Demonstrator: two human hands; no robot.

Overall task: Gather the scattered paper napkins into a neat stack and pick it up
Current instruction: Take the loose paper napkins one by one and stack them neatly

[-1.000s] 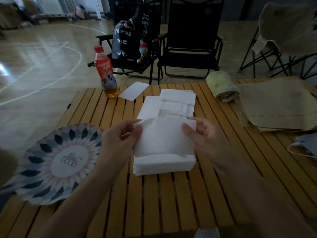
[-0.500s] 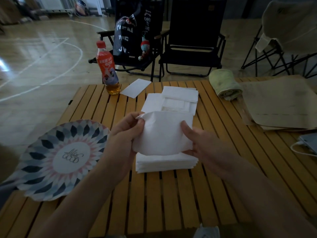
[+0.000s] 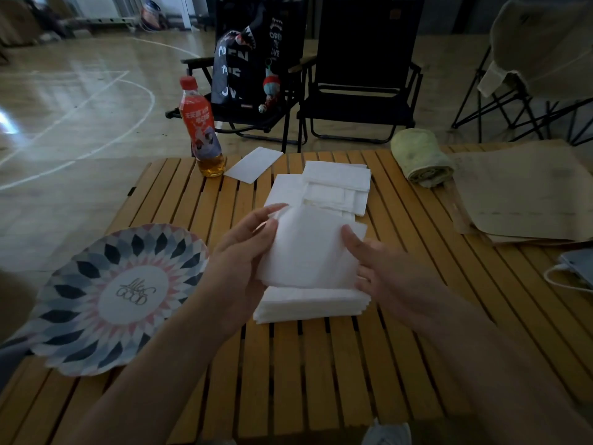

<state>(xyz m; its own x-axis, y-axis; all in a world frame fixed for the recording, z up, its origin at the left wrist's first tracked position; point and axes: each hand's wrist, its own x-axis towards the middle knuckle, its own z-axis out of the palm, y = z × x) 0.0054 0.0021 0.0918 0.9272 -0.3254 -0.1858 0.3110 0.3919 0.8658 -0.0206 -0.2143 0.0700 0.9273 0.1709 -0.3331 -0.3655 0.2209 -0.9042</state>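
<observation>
A white paper napkin (image 3: 306,248) is held tilted up between my left hand (image 3: 239,261) on its left edge and my right hand (image 3: 382,271) on its right edge. Right below it, a squared stack of napkins (image 3: 311,305) lies on the slatted wooden table (image 3: 321,374). Behind the held napkin, several loose napkins (image 3: 333,187) overlap in an untidy pile. One single napkin (image 3: 253,164) lies apart near the table's far edge, beside the bottle.
A patterned paper plate (image 3: 112,297) lies at the left. A red-capped drink bottle (image 3: 200,130) stands at the far left edge. A rolled green towel (image 3: 422,157), brown paper bags (image 3: 526,194) and a cabled device (image 3: 577,264) occupy the right. Folding chairs stand beyond.
Both hands have kept hold of the napkin above the stack. Its lower edge has curled and it has tilted a little; my right thumb has shifted along its right edge.
</observation>
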